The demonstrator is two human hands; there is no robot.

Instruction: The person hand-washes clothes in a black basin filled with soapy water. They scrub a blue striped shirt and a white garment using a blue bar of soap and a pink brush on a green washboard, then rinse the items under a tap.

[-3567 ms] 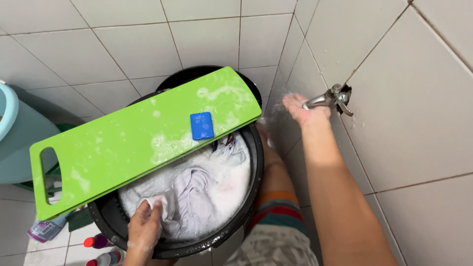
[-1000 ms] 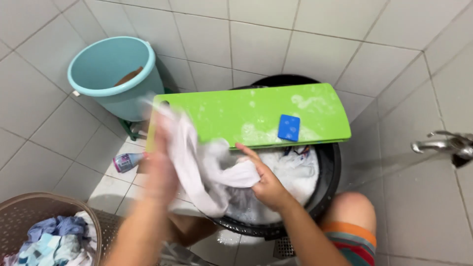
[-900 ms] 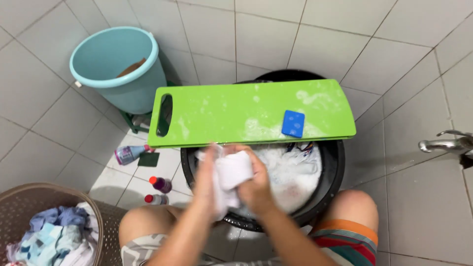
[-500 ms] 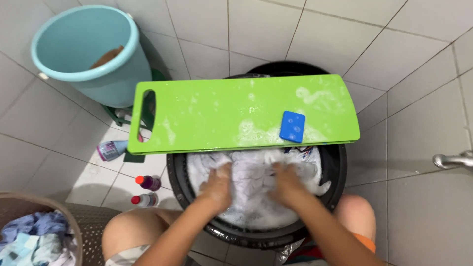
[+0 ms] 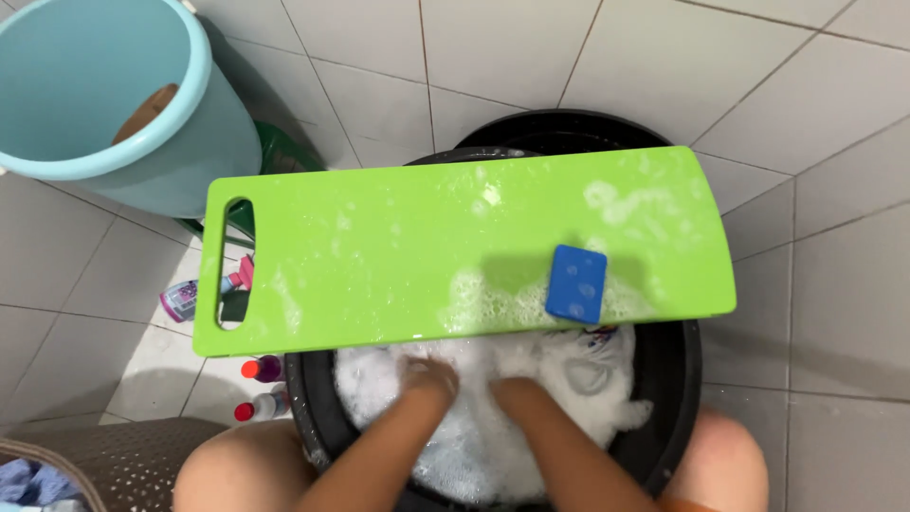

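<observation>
Both my hands are plunged into white soapy laundry (image 5: 588, 374) inside a round black basin (image 5: 679, 379). My left hand (image 5: 427, 376) shows curled knuckles covered in foam, dug into the cloth. Foam and cloth bury the fingers of my right hand (image 5: 513, 391), just to its right. A wet green washboard (image 5: 398, 256) with a handle slot lies across the basin's far half. A blue bar of soap (image 5: 575, 283) rests on the board near its right front edge, in a patch of suds.
A teal bucket (image 5: 142, 161) stands at the upper left on a green stool. Small bottles (image 5: 256, 368) lie on the tiled floor left of the basin. A brown laundry basket (image 5: 104, 460) sits at the lower left. My bare knees flank the basin.
My hands dropped the lifted white cloth into the basin and pushed deeper into the foam. The view moved closer and tilted down, so the tap is out of frame.
</observation>
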